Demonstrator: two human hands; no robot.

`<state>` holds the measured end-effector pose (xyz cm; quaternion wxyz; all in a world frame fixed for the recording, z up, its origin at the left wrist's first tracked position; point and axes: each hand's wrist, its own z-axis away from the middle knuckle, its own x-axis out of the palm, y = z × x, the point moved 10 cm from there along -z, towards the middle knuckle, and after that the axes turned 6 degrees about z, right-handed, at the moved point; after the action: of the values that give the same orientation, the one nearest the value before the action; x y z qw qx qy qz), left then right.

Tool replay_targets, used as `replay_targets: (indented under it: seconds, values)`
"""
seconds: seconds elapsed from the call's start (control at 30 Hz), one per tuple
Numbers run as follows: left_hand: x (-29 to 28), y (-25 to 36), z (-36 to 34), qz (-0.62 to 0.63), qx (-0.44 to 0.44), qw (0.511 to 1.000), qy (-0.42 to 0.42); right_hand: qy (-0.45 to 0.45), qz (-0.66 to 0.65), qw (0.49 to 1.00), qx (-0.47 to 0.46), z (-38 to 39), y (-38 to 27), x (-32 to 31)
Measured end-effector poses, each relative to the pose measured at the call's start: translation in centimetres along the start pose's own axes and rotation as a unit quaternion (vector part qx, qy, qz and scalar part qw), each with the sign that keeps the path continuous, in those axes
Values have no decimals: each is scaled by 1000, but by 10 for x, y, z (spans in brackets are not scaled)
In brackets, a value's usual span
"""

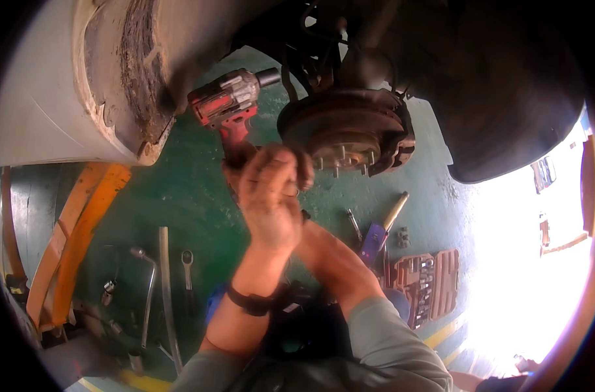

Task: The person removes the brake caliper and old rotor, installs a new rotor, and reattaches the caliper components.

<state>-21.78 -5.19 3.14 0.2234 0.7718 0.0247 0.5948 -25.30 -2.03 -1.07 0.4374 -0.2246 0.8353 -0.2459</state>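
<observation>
My left hand (pixel 271 199), a dark band on its wrist, is raised in front of the wheel hub. Its fingers are curled and blurred; whatever they hold is hidden. Behind it my right forearm (pixel 337 261) crosses leftward. My right hand (pixel 241 157) is mostly covered by the left and appears closed round the grip of a red and grey impact wrench (pixel 225 98). The wrench's dark socket (pixel 269 77) points right, above and left of the rusty brake disc (pixel 343 117). Bare studs (pixel 342 153) stick out of the hub, just right of my hands.
A grey car body panel (pixel 43 98) hangs at the left, with a dark wheel-arch liner (pixel 513 117) at the right. Orange stand legs (pixel 82 228) rise at left. On the green floor lie a lug wrench (pixel 150 294), a metal bar (pixel 167 287), a ratchet (pixel 188 268) and a socket case (pixel 428 284).
</observation>
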Motion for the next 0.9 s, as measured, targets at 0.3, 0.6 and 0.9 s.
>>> replay_targets:
  seconds: [0.3, 0.6, 0.9]
  values:
    - [-64, 93, -31, -542, 181, 804, 161, 56, -55, 990, 120, -7, 29, -4]
    - [-76, 28, -52, -376, -230, 897, -26, 18, -117, 992, 49, 13, -1, -25]
    - [-25, 42, -58, -410, -239, 876, 88, -49, -147, 988, -3, -12, -31, -51]
